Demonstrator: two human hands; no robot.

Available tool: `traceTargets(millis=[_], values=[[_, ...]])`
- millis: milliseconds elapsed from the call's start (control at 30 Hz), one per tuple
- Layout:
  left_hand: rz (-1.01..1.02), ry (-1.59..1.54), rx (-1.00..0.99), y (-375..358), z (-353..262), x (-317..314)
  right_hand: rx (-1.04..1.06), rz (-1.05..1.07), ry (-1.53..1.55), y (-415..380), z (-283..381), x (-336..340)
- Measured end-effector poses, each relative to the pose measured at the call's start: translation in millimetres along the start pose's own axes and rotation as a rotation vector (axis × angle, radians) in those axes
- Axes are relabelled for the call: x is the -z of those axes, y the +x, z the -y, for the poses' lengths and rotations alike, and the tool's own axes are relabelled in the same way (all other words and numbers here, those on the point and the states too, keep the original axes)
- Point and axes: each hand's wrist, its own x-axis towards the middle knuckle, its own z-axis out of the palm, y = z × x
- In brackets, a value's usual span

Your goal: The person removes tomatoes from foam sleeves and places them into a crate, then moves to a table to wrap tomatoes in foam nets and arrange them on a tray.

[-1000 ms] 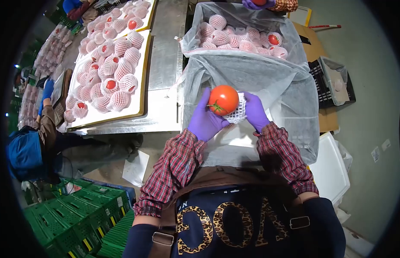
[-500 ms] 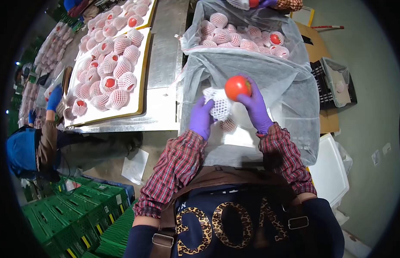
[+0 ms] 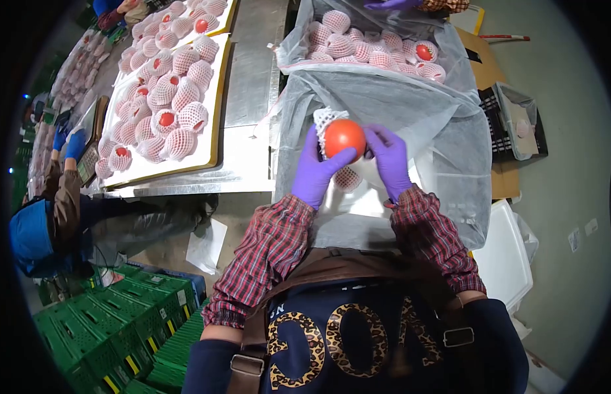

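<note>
My left hand [image 3: 313, 172], in a purple glove, grips a bare red tomato [image 3: 345, 138] together with a white foam net sleeve [image 3: 326, 118]; the sleeve lies along the tomato's left and upper side. On the tomato's right, my right hand [image 3: 389, 159] is closed, its fingertips by the fruit's edge; whether they touch it is hard to tell. Both hands are above a crate lined with translucent sheeting [image 3: 456, 164]. Below the tomato, one net-wrapped fruit [image 3: 347, 179] lies in the crate.
Beyond is another lined crate with net-wrapped fruit [image 3: 339, 45]. At left, a white tray [image 3: 210, 125] of wrapped fruit rests on a metal table [image 3: 243, 98]. A co-worker in blue [image 3: 35, 230] is at far left, near green crates [image 3: 115, 315]. Another person's gloved hand [image 3: 394, 4] shows at top.
The tomato has moved left from my right hand into my left hand, against the sleeve. At the top, the other person's hand no longer shows a wrapped fruit.
</note>
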Motion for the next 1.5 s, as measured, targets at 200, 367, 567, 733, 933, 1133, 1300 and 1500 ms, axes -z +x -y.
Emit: traceTargets(millis=[200, 367, 567, 733, 933, 1133, 1300, 1500], values=[[-0.078, 0.429, -0.261, 2, 27, 8, 0.284, 0.134, -0.075, -12, 24, -17], [0.08, 0.242, -0.122, -5, 10, 1, -0.065, 0.206, 0.271, 8, 14, -7], [0.22, -0.388, 0.352, -7, -2, 1, -0.004, 0.466, 0.122, -8, -4, 13], [0.076, 0.028, 0.084, -2, 10, 7, -0.047, -0.034, 0.183, 2, 21, 13], [-0.348, 0.226, -0.487, 7, -29, 58, 0.276, 0.207, -0.21, -19, 46, -23], [-0.836, 0.12, -0.542, 50, -123, 243, -0.167, 0.79, -0.576, -1, -49, -2], [-0.928, 0.013, -0.246, 69, -151, 288, 0.255, 0.895, -1.282, 0, -118, -4], [-0.183, 0.189, -0.241, 33, -97, 110, -0.316, 0.592, -1.278, 15, -135, -10]])
